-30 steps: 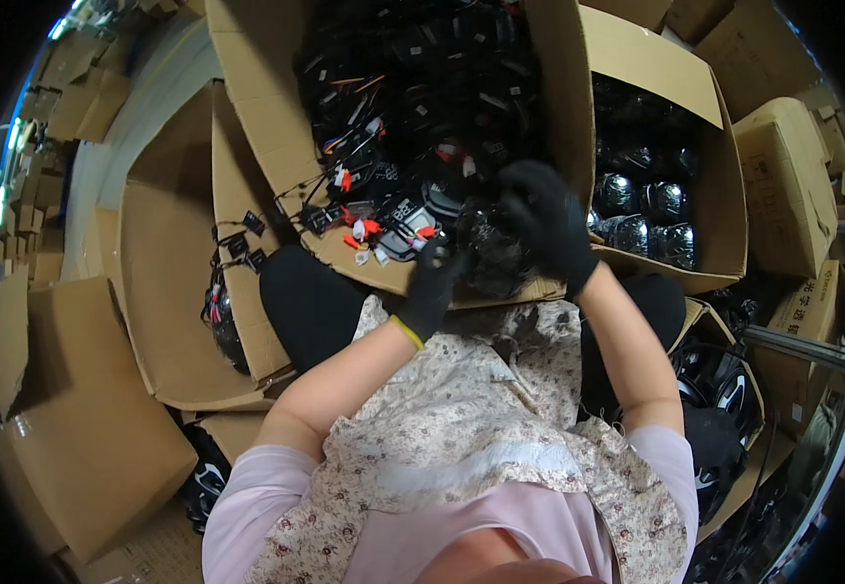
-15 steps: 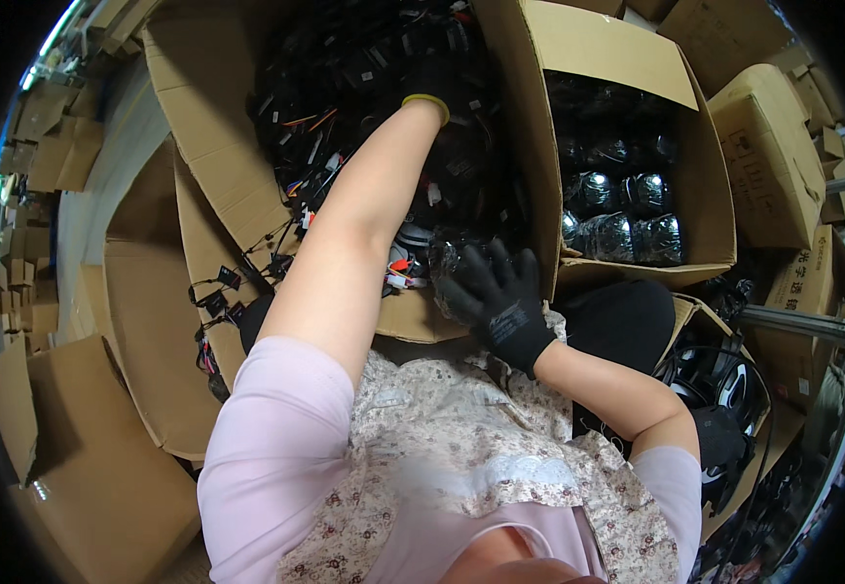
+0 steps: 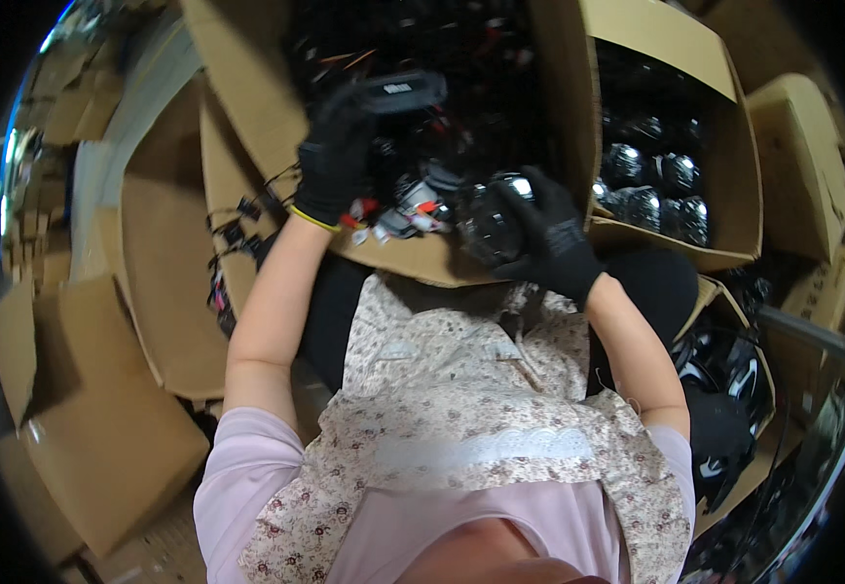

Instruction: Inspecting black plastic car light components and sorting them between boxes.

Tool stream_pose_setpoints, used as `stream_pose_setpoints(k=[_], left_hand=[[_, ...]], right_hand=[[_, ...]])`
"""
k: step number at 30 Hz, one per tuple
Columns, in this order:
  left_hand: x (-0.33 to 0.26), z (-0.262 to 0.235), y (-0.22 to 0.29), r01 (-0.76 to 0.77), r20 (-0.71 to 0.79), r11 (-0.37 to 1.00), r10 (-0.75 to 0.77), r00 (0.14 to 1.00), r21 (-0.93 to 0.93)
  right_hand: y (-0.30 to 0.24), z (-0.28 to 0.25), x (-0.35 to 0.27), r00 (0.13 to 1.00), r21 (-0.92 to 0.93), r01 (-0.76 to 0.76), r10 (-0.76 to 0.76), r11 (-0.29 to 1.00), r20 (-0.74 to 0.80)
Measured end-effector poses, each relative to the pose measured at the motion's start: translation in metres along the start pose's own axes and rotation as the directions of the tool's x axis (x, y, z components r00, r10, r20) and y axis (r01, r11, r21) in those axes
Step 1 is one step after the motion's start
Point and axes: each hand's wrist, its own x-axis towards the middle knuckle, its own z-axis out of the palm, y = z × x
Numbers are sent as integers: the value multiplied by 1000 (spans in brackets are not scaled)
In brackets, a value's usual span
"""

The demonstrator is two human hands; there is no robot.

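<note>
Holding a dark oblong part (image 3: 407, 91) in the left hand (image 3: 333, 161) — grasping a glossy bundle (image 3: 487, 228) with the right hand (image 3: 555, 234).

Your left hand (image 3: 335, 161) has a flat black part (image 3: 405, 91) over the big open carton (image 3: 408, 263). Right hand (image 3: 554, 238) grips a shiny black bundle (image 3: 487, 226), near side. Right-side carton (image 3: 729, 209): wrapped black items (image 3: 678, 173) in rows.

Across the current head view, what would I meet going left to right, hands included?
Open brown carton, left hand, black oblong part, right hand, open-flapped carton holding plastic-wrapped black parts, tan carton.
</note>
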Motion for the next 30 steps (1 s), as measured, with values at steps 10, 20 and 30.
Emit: stream_pose_setpoints(k=[10,20,30], left_hand=[[-117,24,-14,710,197,650,-684,702,-272],[-98,46,-28,755,-336,592,-798,500,-281],[-146,82,-36,757,471,-128,-844,257,-641]], right_hand=[[-11,-19,17,998,25,33,-32,999,-52],[-11,-25,19,984,662,-52,151,748,-93],[1,-8,10,983,923,-12,167,-385,83]])
